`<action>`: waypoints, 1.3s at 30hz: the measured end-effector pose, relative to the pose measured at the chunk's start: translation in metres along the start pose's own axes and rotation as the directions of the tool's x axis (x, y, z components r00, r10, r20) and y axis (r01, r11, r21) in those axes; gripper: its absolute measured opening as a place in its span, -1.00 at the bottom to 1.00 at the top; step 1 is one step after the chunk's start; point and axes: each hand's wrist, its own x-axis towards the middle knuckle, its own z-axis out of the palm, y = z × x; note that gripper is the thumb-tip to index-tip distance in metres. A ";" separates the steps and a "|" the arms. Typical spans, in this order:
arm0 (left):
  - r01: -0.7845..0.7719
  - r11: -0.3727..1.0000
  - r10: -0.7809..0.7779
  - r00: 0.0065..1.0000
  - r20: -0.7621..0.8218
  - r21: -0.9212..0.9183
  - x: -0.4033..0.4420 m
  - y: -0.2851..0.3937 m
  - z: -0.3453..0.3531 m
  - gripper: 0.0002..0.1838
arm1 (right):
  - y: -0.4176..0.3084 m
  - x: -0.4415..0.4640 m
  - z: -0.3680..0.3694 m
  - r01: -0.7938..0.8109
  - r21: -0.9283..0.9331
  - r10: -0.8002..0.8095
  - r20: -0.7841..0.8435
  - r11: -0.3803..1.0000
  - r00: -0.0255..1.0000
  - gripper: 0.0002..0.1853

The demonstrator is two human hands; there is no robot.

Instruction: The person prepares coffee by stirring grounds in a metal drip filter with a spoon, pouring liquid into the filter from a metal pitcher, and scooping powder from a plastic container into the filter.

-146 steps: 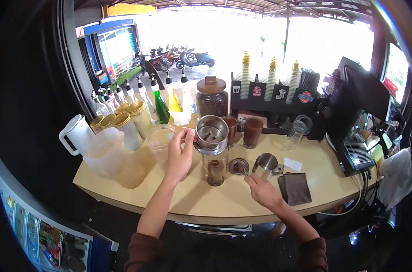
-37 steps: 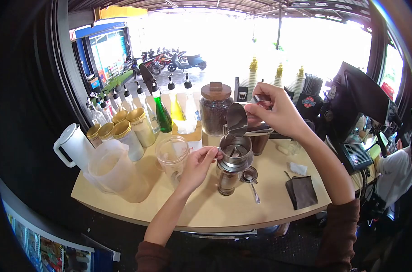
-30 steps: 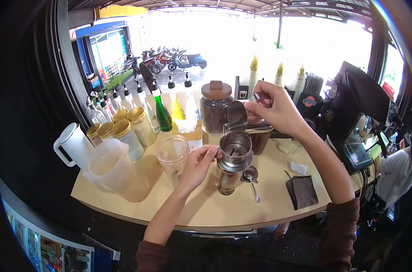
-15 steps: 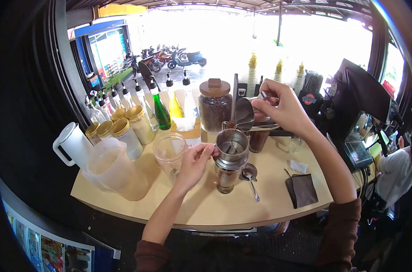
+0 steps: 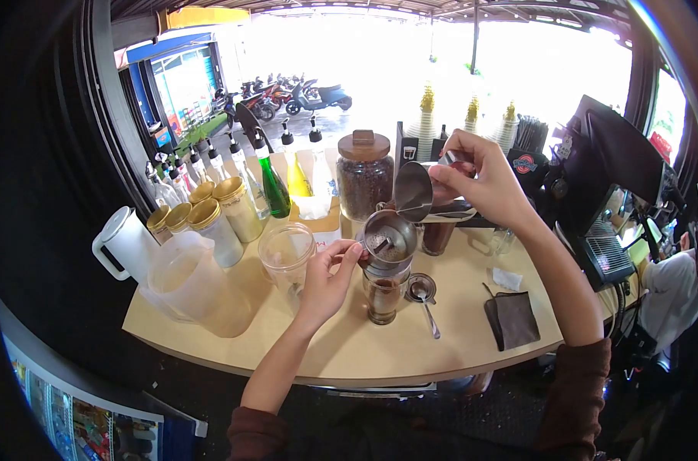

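My left hand (image 5: pixel 330 280) pinches the side handle of a metal coffee drip filter (image 5: pixel 395 261), tipped toward me above a glass (image 5: pixel 383 300). Foamy liquid and a dark slot-like piece show inside it. Whether the filter still touches the glass rim, I cannot tell. Held by its handle in my right hand (image 5: pixel 479 180), a metal pitcher (image 5: pixel 414 190) is tilted, its spout just above the filter's far rim. Right of the glass lies a small metal lid (image 5: pixel 420 286) with a spoon (image 5: pixel 430 319) resting in it. A clear plastic jar (image 5: pixel 287 250) stands left of the filter.
A cloudy plastic jug (image 5: pixel 184 280), a white pitcher (image 5: pixel 122 242) and gold-lidded jars (image 5: pixel 238 207) are on the left. Pump bottles (image 5: pixel 271 184) and a coffee bean jar (image 5: pixel 364 180) line the back. A dark folded cloth (image 5: pixel 512 321) lies right; a seated person (image 5: pixel 668 296) is beyond.
The drip filter has tilted toward me, showing more of its inside. The pitcher has tipped further, with its mouth turned more to my view. Both hands keep their hold.
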 end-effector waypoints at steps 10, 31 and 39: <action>-0.114 0.968 0.133 0.988 -0.073 0.222 -0.007 0.013 0.008 -0.75 | -0.017 0.000 0.008 0.078 -0.105 -0.077 0.012 0.991 0.997 -0.74; -0.302 0.776 0.424 0.900 -0.103 0.554 -0.005 0.039 0.007 -0.87 | -0.035 -0.026 0.010 0.019 -0.073 -0.016 0.043 0.997 0.999 -0.73; -0.312 0.758 0.431 0.899 -0.080 0.573 -0.007 0.044 0.003 -0.87 | -0.019 -0.027 0.004 0.023 -0.130 -0.018 0.041 0.991 0.999 -0.82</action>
